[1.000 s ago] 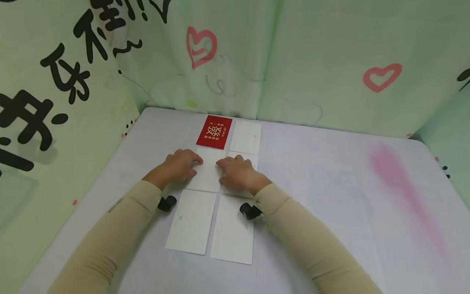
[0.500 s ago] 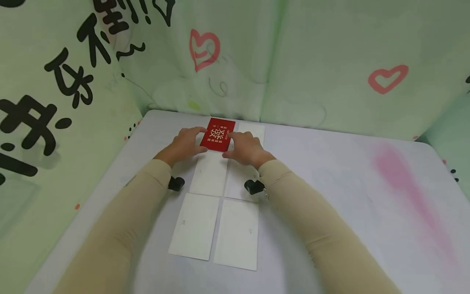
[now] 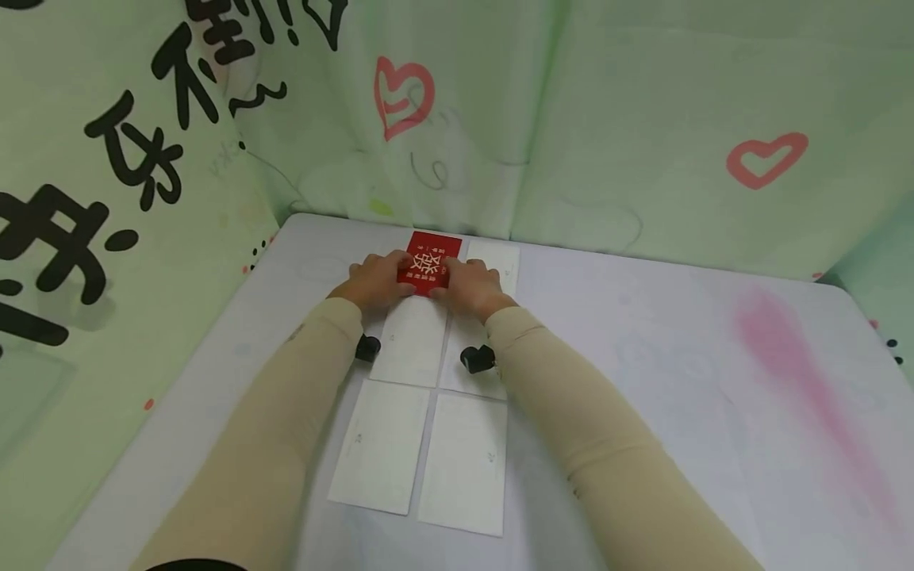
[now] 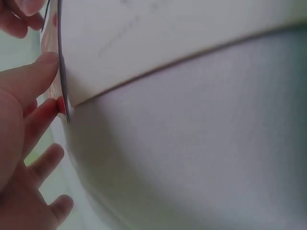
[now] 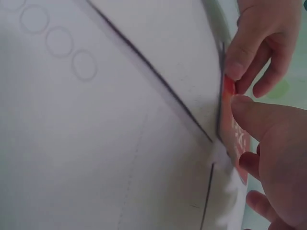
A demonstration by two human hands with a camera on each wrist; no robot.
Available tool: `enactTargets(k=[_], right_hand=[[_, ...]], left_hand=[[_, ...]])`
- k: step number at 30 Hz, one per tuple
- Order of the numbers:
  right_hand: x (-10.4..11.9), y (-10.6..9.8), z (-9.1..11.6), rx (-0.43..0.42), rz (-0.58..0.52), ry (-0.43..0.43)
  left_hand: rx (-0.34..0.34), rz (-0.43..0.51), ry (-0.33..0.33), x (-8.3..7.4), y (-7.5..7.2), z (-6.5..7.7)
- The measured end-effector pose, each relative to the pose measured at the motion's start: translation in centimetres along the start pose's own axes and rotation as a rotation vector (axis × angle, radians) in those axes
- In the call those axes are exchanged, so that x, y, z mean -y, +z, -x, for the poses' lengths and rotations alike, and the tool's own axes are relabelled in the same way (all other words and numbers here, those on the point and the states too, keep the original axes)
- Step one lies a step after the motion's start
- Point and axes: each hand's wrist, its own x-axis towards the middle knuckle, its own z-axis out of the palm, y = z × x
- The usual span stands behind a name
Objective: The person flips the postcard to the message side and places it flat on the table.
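Observation:
A red card [image 3: 428,260] printed with white characters lies at the far end of two columns of white cards. My left hand [image 3: 376,281] holds its left side, thumb at the near edge. From the right, my right hand [image 3: 470,285] grips the opposite side. In the left wrist view the red card is nearly edge-on, between the thumb and forefinger of the left hand [image 4: 24,120]. The right wrist view has the right hand's [image 5: 283,148] thumb on the card's near edge. Directly below the red card is a white card [image 3: 408,341].
More white cards lie on the white table [image 3: 607,357]: one at far right [image 3: 500,258], partly covered, and a near pair, left [image 3: 382,448] and right [image 3: 464,468]. A pale green curtain [image 3: 607,119] with hearts stands behind. A pink smear [image 3: 807,373] marks the table's right side.
Both hands have moved away from the body, from the white card to the red card, and closed in on its sides. The cards look to be in the same places.

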Motion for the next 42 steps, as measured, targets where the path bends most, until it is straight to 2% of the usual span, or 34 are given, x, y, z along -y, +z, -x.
enactTargets(k=[3,7,11,14,20,23,27,30,37,42], right_hand=[[-0.1,0.3,0.0,0.007,0.024,0.003],[-0.1,0.3,-0.2,-0.013,0.09,-0.03],[0.1,0.2,-0.4,0.003,0.137,-0.075],[0.2,0.0,-0.5,0.025,0.147,-0.103],[0.2,-0.3,-0.6,0.057,0.143,-0.104],[0.2,-0.3,-0.7,0.049,0.144,-0.115],[0.2,0.2,-0.9,0.021,0.14,-0.141],[0.2,0.4,-0.8,0.0,0.148,-0.149],[0.3,0.5,-0.6,0.015,0.195,-0.166],[-0.3,0.0,-0.7,-0.011,0.12,-0.123]], left_hand=[[0.005,-0.018,-0.005,0.0,0.1,-0.3],[0.005,-0.02,-0.016,0.0,0.2,-0.5],[0.013,-0.014,-0.021,0.0,0.1,-0.4],[0.023,-0.015,-0.016,-0.1,-0.2,-0.1],[0.034,-0.019,0.017,-0.2,-0.8,0.4],[0.038,-0.022,0.029,-0.1,-0.9,0.4],[0.044,-0.003,0.004,0.1,-0.7,0.4],[0.02,0.025,-0.018,-0.1,-0.4,0.2],[-0.099,0.007,-0.023,-0.4,0.3,-0.2],[-0.132,-0.008,-0.003,-0.6,-0.2,0.1]])
